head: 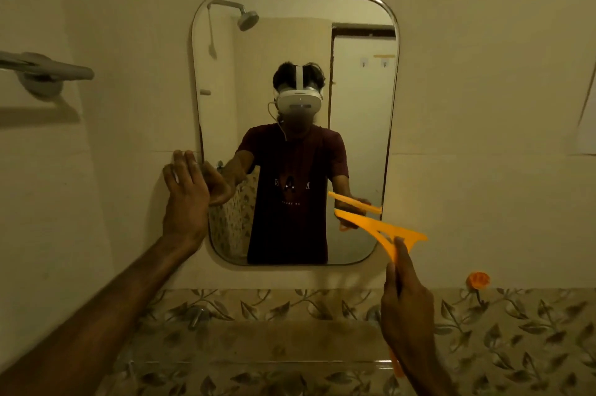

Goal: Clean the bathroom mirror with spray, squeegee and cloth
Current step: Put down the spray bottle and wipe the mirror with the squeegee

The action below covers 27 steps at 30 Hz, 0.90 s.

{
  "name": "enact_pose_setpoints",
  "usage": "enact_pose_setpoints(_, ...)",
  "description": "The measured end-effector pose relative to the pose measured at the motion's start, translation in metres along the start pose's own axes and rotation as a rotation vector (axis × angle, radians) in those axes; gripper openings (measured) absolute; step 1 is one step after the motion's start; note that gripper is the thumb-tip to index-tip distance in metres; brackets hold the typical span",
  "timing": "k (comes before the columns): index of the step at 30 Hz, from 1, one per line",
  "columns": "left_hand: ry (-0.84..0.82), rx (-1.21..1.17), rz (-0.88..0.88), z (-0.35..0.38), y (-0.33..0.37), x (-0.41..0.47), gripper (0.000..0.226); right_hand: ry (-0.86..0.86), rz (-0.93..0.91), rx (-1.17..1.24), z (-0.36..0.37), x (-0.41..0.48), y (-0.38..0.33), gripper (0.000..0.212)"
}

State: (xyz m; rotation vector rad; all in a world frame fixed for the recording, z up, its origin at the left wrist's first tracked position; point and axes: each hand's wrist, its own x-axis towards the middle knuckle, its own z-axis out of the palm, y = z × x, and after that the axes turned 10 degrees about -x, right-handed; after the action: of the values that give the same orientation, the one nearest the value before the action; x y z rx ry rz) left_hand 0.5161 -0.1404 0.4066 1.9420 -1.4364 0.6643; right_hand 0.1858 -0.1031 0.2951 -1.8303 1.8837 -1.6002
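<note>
1. Our right hand (404, 299) is wrapped around the orange squeegee (383, 229), blade at the mirror (295, 124) lower right.
2. Left hand (185, 199) flat, fingers spread, on the mirror's left edge.
3. Risk: a tilted blade could leave streaks.

The only print in view sits on the chest of the dark shirt (292, 189) reflected in the mirror (361, 124): a pale emblem with a short line beneath, mirrored and too blurred to read.
</note>
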Motion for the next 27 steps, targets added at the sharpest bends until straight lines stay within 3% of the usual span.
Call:
enact_pose_setpoints(2, 0.017, 0.083, 0.064, 0.006, -0.007, 0.006, 0.069, 0.053, -0.029, 0.079, -0.008, 0.023, -0.025, 0.051)
enact_pose_setpoints(5, -0.016, -0.05, 0.049, -0.004, -0.011, 0.016, 0.067, 0.125, -0.128, 0.133, -0.025, 0.073, -0.068, 0.049)
enact_pose_setpoints(11, -0.034, -0.131, 0.073, -0.052, -0.009, 0.059, 0.114, 0.26, -0.401, -0.035, -0.065, 0.171, -0.162, 0.052)
enact_pose_setpoints(17, 0.026, -0.082, 0.111, -0.07, 0.003, 0.084, 0.11, 0.274, -0.554, -0.319, -0.09, 0.218, -0.22, 0.061)
enact_pose_setpoints(21, 0.072, -0.064, 0.141, -0.064, 0.001, 0.083, 0.093, 0.211, -0.577, -0.378, -0.083, 0.218, -0.205, 0.065)
enact_pose_setpoints(27, 0.061, -0.148, 0.138, -0.049, -0.006, 0.068, 0.091, 0.159, -0.499, -0.27, -0.041, 0.159, -0.098, 0.067)
